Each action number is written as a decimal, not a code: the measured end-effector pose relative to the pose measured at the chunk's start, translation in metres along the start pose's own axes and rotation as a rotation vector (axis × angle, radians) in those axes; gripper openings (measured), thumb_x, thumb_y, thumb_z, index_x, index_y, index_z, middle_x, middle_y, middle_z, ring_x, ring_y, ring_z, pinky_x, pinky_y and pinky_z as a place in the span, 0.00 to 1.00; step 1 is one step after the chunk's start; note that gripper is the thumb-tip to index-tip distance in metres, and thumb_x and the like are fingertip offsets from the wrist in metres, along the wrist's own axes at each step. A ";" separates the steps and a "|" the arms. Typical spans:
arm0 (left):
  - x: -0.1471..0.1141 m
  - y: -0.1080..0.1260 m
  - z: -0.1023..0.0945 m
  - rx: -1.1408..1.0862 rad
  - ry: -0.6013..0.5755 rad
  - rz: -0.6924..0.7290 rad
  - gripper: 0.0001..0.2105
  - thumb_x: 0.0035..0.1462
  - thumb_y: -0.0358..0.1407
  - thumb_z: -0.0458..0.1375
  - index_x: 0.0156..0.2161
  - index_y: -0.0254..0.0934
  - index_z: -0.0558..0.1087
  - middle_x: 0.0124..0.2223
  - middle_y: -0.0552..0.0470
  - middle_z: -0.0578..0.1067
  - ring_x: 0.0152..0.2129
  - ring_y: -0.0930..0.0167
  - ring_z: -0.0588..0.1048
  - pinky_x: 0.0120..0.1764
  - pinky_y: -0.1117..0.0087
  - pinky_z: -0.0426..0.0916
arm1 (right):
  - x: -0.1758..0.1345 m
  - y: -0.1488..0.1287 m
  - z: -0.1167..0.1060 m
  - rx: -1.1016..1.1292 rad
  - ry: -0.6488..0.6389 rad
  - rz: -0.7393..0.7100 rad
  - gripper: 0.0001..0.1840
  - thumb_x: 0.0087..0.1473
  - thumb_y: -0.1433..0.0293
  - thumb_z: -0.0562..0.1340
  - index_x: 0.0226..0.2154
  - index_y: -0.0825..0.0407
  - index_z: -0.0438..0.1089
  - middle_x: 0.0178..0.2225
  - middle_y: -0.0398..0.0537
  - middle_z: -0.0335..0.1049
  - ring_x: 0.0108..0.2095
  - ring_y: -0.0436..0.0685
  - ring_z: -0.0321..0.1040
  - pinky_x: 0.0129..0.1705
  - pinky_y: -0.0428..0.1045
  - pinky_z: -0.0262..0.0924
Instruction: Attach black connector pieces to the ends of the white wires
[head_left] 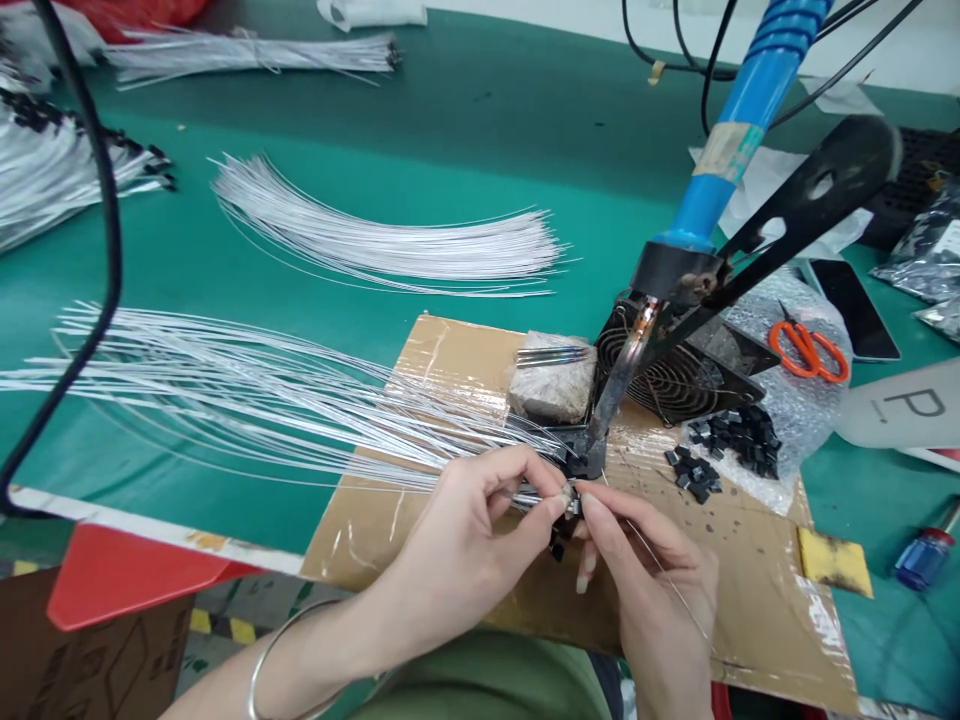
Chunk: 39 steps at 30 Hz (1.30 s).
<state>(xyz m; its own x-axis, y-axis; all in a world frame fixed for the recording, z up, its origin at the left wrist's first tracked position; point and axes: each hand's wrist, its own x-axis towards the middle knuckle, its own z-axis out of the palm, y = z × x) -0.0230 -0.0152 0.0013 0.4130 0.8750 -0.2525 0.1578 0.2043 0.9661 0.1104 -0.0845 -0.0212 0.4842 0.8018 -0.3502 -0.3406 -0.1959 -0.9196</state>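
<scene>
My left hand (472, 550) is closed in a pinch at the near ends of a bundle of thin white wires (300, 410). Its fingertips meet those of my right hand (652, 570) at a small black piece (574, 500). The right thumb and index finger pinch that piece. A thin silvery wire that looks like solder (667, 575) runs across the right hand. Just above the fingertips, a soldering iron with a blue handle (757, 110) points its metal tip down. Fingers partly hide how the wire and the black piece meet.
Cardboard (405, 530) lies under my hands. A whitish block (555, 375), a black fan (667, 370), loose black pieces (739, 440), orange scissors (806, 345), a yellow sponge (835, 562) and a screwdriver (922, 555) surround the iron. Another wire bundle (397, 235) lies behind.
</scene>
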 end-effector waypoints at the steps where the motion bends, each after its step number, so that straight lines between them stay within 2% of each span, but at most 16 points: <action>1: 0.000 0.000 0.000 -0.004 0.002 0.002 0.08 0.61 0.34 0.61 0.30 0.36 0.75 0.33 0.48 0.80 0.32 0.68 0.77 0.35 0.71 0.71 | -0.001 -0.001 0.001 0.000 0.004 0.010 0.05 0.53 0.64 0.77 0.35 0.44 0.88 0.23 0.41 0.76 0.19 0.44 0.65 0.21 0.40 0.65; 5: 0.002 0.000 0.001 -0.017 0.006 0.003 0.08 0.61 0.34 0.61 0.30 0.36 0.75 0.33 0.48 0.80 0.32 0.69 0.77 0.35 0.71 0.71 | -0.002 -0.001 0.002 -0.024 -0.003 0.014 0.04 0.54 0.65 0.75 0.35 0.43 0.88 0.24 0.40 0.76 0.20 0.45 0.65 0.23 0.41 0.65; 8: 0.003 -0.001 0.003 -0.027 -0.001 -0.008 0.08 0.60 0.34 0.60 0.30 0.36 0.74 0.33 0.48 0.80 0.31 0.68 0.77 0.35 0.70 0.71 | -0.002 0.002 -0.001 -0.117 0.007 -0.070 0.07 0.60 0.61 0.72 0.35 0.44 0.87 0.25 0.40 0.74 0.21 0.46 0.66 0.24 0.42 0.64; 10: 0.004 -0.001 0.004 -0.013 -0.003 -0.021 0.08 0.60 0.35 0.60 0.30 0.36 0.74 0.34 0.47 0.80 0.33 0.67 0.78 0.36 0.69 0.71 | -0.003 0.005 -0.002 -0.206 0.034 -0.152 0.15 0.67 0.56 0.65 0.40 0.44 0.86 0.26 0.40 0.70 0.22 0.46 0.64 0.25 0.44 0.61; 12: 0.005 -0.001 0.005 0.022 0.011 -0.033 0.07 0.60 0.36 0.60 0.31 0.36 0.74 0.35 0.47 0.80 0.34 0.66 0.78 0.36 0.68 0.70 | -0.006 0.007 -0.003 -0.288 0.070 -0.206 0.20 0.73 0.53 0.57 0.50 0.43 0.82 0.27 0.38 0.65 0.22 0.46 0.60 0.25 0.44 0.58; 14: 0.008 0.000 0.005 0.064 0.029 -0.040 0.07 0.59 0.36 0.60 0.31 0.36 0.74 0.35 0.46 0.80 0.35 0.65 0.78 0.36 0.68 0.69 | -0.009 0.006 -0.003 -0.345 0.094 -0.225 0.19 0.74 0.55 0.55 0.58 0.42 0.74 0.26 0.36 0.65 0.22 0.46 0.59 0.26 0.45 0.56; 16: 0.010 -0.001 0.004 0.101 0.041 -0.039 0.07 0.59 0.36 0.59 0.30 0.36 0.74 0.35 0.47 0.80 0.35 0.64 0.78 0.35 0.67 0.68 | -0.011 0.006 -0.004 -0.387 0.085 -0.235 0.18 0.74 0.57 0.56 0.61 0.41 0.69 0.26 0.34 0.67 0.22 0.48 0.58 0.27 0.45 0.55; 18: 0.012 -0.001 0.003 0.126 0.048 -0.035 0.07 0.59 0.37 0.59 0.30 0.36 0.74 0.35 0.46 0.80 0.36 0.63 0.79 0.35 0.66 0.68 | -0.012 0.006 -0.006 -0.403 0.067 -0.241 0.16 0.74 0.57 0.56 0.58 0.42 0.67 0.26 0.34 0.69 0.23 0.49 0.58 0.27 0.46 0.54; 20: 0.014 -0.002 0.003 0.143 0.061 -0.035 0.08 0.58 0.37 0.59 0.30 0.37 0.74 0.34 0.46 0.80 0.36 0.62 0.79 0.36 0.65 0.69 | -0.009 0.008 -0.011 -0.411 0.061 -0.247 0.11 0.73 0.57 0.56 0.47 0.45 0.68 0.27 0.36 0.68 0.24 0.50 0.59 0.27 0.47 0.53; 22: 0.016 -0.003 0.003 0.157 0.073 -0.039 0.08 0.58 0.38 0.59 0.30 0.37 0.74 0.34 0.46 0.80 0.36 0.61 0.79 0.38 0.63 0.70 | -0.003 0.009 -0.018 -0.428 0.039 -0.283 0.14 0.74 0.59 0.56 0.35 0.47 0.66 0.28 0.37 0.64 0.25 0.50 0.58 0.27 0.46 0.53; 24: 0.019 -0.003 0.004 0.167 0.080 -0.046 0.08 0.57 0.39 0.58 0.30 0.37 0.74 0.34 0.45 0.80 0.36 0.61 0.79 0.40 0.61 0.71 | 0.004 0.010 -0.024 -0.466 -0.035 -0.388 0.18 0.73 0.63 0.56 0.30 0.48 0.63 0.28 0.38 0.62 0.27 0.49 0.59 0.28 0.46 0.55; 27: 0.022 0.000 0.005 0.169 0.082 -0.055 0.09 0.57 0.39 0.58 0.30 0.37 0.74 0.35 0.44 0.81 0.37 0.59 0.80 0.41 0.59 0.72 | 0.011 0.007 -0.027 -0.497 -0.127 -0.531 0.15 0.72 0.68 0.58 0.30 0.48 0.67 0.37 0.41 0.71 0.35 0.50 0.70 0.38 0.45 0.64; 29: 0.024 0.002 0.005 0.164 0.083 -0.053 0.08 0.56 0.39 0.59 0.30 0.37 0.74 0.36 0.44 0.81 0.37 0.59 0.80 0.41 0.59 0.72 | 0.011 0.003 -0.022 -0.452 -0.097 -0.515 0.13 0.70 0.69 0.61 0.31 0.48 0.69 0.47 0.44 0.76 0.46 0.52 0.75 0.49 0.48 0.67; 31: 0.026 0.003 0.005 0.162 0.086 -0.045 0.08 0.57 0.39 0.59 0.30 0.37 0.74 0.35 0.44 0.81 0.36 0.60 0.80 0.41 0.60 0.72 | 0.009 0.000 -0.014 -0.358 -0.046 -0.454 0.12 0.69 0.68 0.63 0.31 0.47 0.69 0.51 0.44 0.79 0.54 0.54 0.75 0.57 0.49 0.65; 33: 0.027 0.005 0.004 0.162 0.089 -0.046 0.08 0.57 0.38 0.59 0.30 0.37 0.74 0.35 0.45 0.82 0.36 0.61 0.80 0.40 0.61 0.72 | 0.007 -0.002 -0.007 -0.275 -0.025 -0.404 0.12 0.68 0.69 0.65 0.30 0.47 0.70 0.51 0.43 0.81 0.56 0.52 0.76 0.59 0.48 0.65; 39: 0.029 0.010 0.002 0.147 0.092 -0.057 0.07 0.56 0.38 0.60 0.30 0.37 0.75 0.35 0.46 0.82 0.36 0.62 0.79 0.36 0.65 0.69 | 0.008 -0.005 -0.002 -0.213 -0.012 -0.369 0.11 0.65 0.70 0.67 0.29 0.47 0.71 0.49 0.42 0.85 0.51 0.50 0.81 0.55 0.44 0.72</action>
<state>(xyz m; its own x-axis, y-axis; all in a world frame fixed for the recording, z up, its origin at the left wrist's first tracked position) -0.0072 0.0112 0.0037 0.3172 0.9015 -0.2943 0.3109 0.1943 0.9303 0.1180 -0.0781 -0.0194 0.5324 0.8465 0.0099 0.0287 -0.0063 -0.9996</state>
